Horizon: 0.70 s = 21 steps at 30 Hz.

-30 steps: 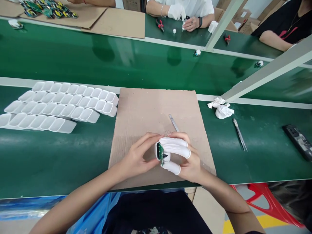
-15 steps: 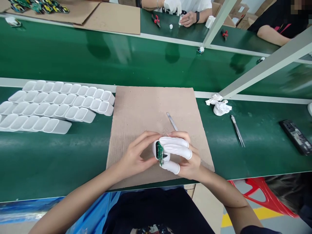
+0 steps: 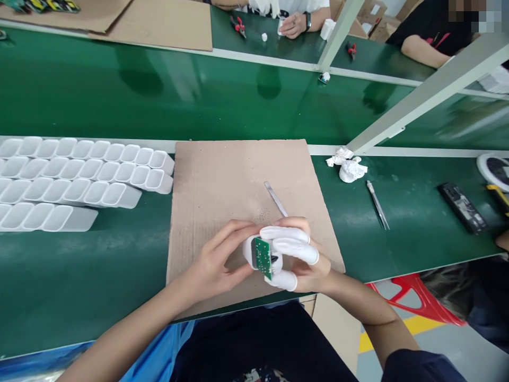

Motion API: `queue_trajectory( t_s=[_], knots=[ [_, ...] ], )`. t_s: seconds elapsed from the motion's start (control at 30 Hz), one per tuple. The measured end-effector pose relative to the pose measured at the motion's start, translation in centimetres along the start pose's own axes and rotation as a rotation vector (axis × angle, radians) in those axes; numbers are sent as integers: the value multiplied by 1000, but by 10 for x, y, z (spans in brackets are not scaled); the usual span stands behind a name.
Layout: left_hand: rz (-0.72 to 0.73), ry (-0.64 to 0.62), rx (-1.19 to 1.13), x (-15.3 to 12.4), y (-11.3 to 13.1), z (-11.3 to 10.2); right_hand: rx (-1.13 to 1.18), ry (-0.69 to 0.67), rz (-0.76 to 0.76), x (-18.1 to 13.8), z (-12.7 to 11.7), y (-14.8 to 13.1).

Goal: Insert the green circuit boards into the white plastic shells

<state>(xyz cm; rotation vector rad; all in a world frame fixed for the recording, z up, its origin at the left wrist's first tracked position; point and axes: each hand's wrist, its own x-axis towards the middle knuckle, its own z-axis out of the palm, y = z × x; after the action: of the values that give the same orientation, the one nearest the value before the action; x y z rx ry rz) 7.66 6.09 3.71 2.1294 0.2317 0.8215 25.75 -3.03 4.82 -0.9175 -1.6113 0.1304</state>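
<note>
Over the near half of a cardboard sheet (image 3: pixel 238 175), my two hands meet. My left hand (image 3: pixel 222 260) is closed round a small white plastic housing (image 3: pixel 248 251), thumb below and fingers above. My right hand (image 3: pixel 304 260), with white finger cots on the thumb and two fingers, grips a green circuit board (image 3: pixel 262 257) by its right side. The board stands tilted at the housing's open end; how deep its edge sits inside I cannot tell. A whitish part with a dark spot shows behind the board. Metal tweezers (image 3: pixel 275 198) lie just beyond my right hand.
Rows of white plastic housings (image 3: pixel 91 170) stand at left. To the right lie crumpled white finger cots (image 3: pixel 352 170), a second pair of tweezers (image 3: pixel 377 204) and a black device (image 3: pixel 462 208). A slanting metal post (image 3: pixel 417 95) rises there. Across the bench, a co-worker's hand (image 3: pixel 293 25) works near red pliers (image 3: pixel 238 26).
The green board has turned so that more of its face shows, and it sits slightly farther out from the housing. The whole view has shifted a little to the right.
</note>
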Motion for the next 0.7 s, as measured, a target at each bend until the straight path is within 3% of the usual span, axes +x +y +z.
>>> queue_trajectory(
  t_s=[0.17, 0.37, 0.7],
  knots=[
    [-40, -21, -7, -3, -3, 4, 41, 115, 92, 3, -6, 3],
    [-96, -6, -51, -7, -6, 6, 2, -27, 12, 4, 0, -3],
    [-98, 13, -63, -7, -6, 6, -72, -64, 11, 1, 3, -1]
  ],
)
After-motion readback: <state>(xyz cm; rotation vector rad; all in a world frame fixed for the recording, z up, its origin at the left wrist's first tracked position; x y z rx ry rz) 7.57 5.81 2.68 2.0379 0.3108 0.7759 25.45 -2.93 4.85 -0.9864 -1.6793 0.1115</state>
